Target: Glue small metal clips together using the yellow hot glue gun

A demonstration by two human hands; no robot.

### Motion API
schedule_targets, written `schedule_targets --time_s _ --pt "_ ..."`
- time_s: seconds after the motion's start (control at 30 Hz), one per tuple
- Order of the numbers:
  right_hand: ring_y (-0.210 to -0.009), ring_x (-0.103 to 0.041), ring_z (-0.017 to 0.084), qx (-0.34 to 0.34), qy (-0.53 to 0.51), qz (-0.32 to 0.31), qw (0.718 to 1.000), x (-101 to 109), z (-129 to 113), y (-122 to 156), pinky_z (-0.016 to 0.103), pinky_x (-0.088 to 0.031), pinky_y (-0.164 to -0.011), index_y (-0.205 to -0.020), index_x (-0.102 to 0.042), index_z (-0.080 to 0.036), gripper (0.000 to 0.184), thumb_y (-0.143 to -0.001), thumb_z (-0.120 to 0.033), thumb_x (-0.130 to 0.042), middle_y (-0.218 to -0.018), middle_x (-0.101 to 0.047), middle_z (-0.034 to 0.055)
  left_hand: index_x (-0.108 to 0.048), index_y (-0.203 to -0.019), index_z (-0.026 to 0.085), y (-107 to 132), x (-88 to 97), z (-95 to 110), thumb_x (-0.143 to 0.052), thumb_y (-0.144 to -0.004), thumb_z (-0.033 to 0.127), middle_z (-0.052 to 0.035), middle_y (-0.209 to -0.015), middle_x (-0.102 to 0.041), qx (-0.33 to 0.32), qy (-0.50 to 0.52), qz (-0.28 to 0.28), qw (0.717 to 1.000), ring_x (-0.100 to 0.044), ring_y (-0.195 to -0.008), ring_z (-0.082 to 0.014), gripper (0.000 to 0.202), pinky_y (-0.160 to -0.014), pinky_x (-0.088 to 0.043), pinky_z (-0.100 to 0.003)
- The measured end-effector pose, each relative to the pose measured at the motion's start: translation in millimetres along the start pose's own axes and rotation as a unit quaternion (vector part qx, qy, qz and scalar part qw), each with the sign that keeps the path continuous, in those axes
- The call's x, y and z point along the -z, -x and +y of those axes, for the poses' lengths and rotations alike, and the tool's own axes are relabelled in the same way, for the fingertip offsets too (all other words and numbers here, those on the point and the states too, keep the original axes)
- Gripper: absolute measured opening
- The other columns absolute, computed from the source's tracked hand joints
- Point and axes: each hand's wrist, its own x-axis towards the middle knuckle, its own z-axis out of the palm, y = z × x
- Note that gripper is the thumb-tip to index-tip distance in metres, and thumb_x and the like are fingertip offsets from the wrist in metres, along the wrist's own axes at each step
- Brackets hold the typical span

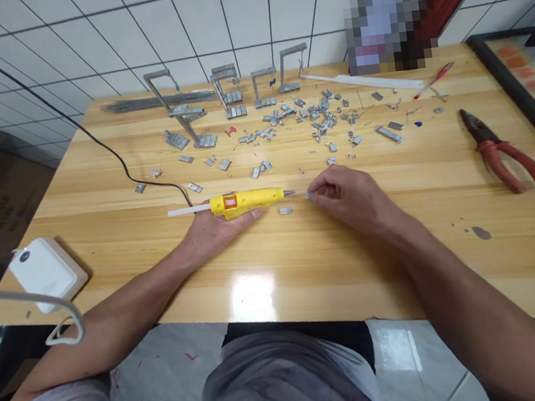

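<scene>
My left hand [213,229] grips a yellow glue gun [247,201] lying level over the wooden table [302,254], its nozzle pointing right and a white glue stick jutting out at the left. My right hand [350,197] is closed in a pinch on a small grey metal piece [309,195] just right of the nozzle tip. Another small metal piece [285,210] lies on the table below the nozzle, between both hands.
Several loose metal pieces [316,118] are scattered across the far middle of the table, with small metal frames [230,89] standing behind them. Red-handled pliers [503,148] lie at the right. A black cord [112,154] runs from the left. A white device [44,271] sits at the left edge.
</scene>
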Motion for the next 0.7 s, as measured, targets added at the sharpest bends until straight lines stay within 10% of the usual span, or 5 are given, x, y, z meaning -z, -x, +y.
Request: schedule_targets --time_s 0.7 --pt "-0.082 -0.064 0.02 0.057 0.032 -0.036 0.997 -5.9 0.9 2.4 0.033 -0.047 -0.074 -0.094 -0.07 -0.022 0.011 -0.094 -0.02 -0.059 -0.092 -0.072 0.0052 -0.081 -0.111 0.021 -0.7 2.0 2.3 -0.082 -0.073 0.072 -0.0092 -0.121 -0.081 0.015 -0.005 -0.016 1.0 -0.076 -0.114 -0.0326 0.064 -0.103 -0.061 -0.045"
